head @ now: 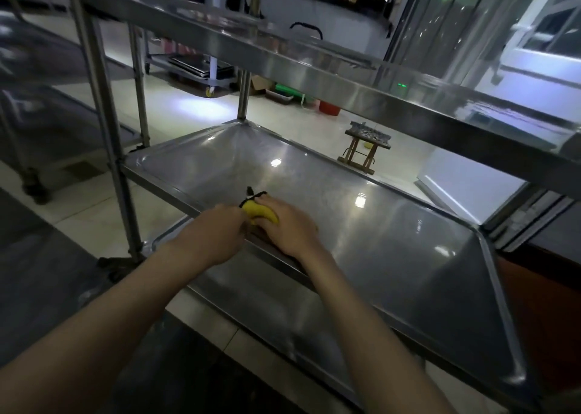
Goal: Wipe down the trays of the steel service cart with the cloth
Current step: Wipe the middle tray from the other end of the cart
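head view: one steel cart with three trays in sight, a top tray, a middle tray and a lower one. two bare hands meet at the middle tray's near edge. one yellow cloth with a dark edge sits bunched between them; the right hand grips it, the left hand is curled against its end, pinching it. one small wooden stool stands on the floor beyond.

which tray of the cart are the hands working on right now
The middle tray: both hands, left hand and right hand, hold the yellow cloth at its near edge. The top tray and bottom tray are untouched.
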